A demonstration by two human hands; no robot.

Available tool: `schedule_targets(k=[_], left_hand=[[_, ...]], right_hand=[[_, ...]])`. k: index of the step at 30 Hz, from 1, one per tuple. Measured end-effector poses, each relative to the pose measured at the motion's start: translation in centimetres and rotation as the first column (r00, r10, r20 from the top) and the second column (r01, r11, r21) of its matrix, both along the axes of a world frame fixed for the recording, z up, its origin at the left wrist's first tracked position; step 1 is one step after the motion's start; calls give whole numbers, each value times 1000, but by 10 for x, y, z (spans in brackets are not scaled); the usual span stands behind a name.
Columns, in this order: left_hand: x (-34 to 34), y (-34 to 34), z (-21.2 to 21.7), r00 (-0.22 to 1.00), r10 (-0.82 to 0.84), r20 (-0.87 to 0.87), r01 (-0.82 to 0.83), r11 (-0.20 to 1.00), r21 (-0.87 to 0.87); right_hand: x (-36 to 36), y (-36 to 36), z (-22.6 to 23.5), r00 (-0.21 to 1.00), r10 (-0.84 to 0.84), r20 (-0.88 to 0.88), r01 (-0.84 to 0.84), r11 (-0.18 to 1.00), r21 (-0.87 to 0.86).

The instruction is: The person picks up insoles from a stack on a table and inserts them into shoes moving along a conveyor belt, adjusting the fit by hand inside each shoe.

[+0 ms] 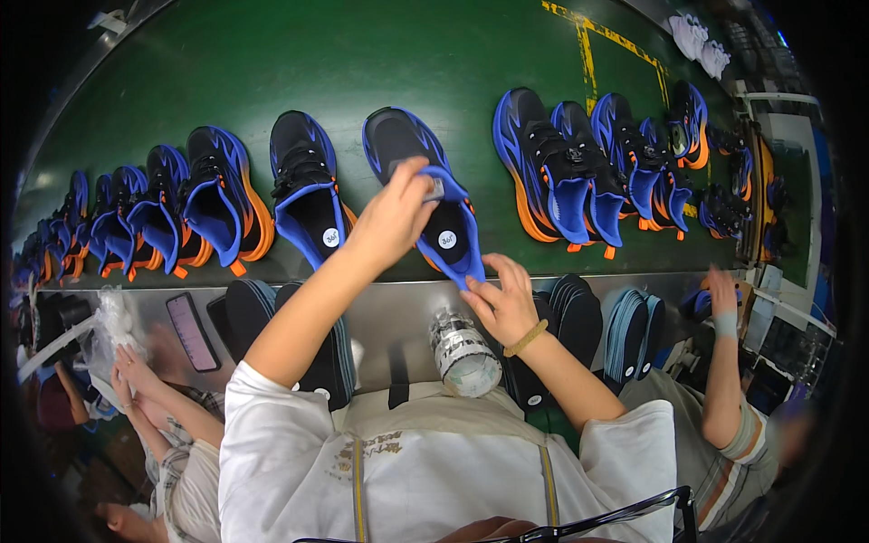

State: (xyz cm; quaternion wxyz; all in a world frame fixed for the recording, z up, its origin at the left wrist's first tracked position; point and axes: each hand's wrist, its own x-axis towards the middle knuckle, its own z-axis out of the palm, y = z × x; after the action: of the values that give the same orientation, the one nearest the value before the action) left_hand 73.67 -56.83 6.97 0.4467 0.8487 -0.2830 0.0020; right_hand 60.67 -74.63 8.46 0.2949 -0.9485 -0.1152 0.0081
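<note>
A black and blue sneaker (401, 136) lies on the green work surface in front of me, toe pointing away. My left hand (396, 217) is closed on it around the tongue, hiding most of the lacing. At the heel, my right hand (504, 297) pinches the blue collar between thumb and fingers. Inside the shoe, a dark insole carries a round white sticker (447, 239). Just left stands another sneaker (304, 149) of the same kind, with a like sticker inside.
Rows of matching sneakers (217, 172) stretch left and right. Stacked insoles (572, 317), a clear jar (466, 357) and a phone (192, 331) lie along the metal ledge (398, 303). A co-worker's hands (131, 371) are at left; another's hand (722, 290) is at right.
</note>
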Motion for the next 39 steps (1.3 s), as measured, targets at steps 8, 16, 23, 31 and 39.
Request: schedule_targets(k=[8, 16, 23, 31, 39], left_hand=[[24, 3, 6, 878, -79, 473, -135, 906, 402], [34, 31, 50, 770, -106, -629, -355, 748, -561], [-2, -29, 21, 798, 22, 603, -351, 829, 435], [40, -17, 8, 838, -286, 465, -177, 663, 727], [36, -66, 64, 974, -111, 199, -84, 638, 766]], right_hand=[[11, 9, 2, 994, -112, 19, 109, 989, 102], [-43, -31, 38, 975, -204, 94, 202, 979, 24], [-179, -99, -31, 954, -213, -212, 141, 940, -311], [-129, -95, -58, 971, -103, -215, 46, 966, -255], [-101, -117, -47, 977, -109, -181, 66, 971, -228]])
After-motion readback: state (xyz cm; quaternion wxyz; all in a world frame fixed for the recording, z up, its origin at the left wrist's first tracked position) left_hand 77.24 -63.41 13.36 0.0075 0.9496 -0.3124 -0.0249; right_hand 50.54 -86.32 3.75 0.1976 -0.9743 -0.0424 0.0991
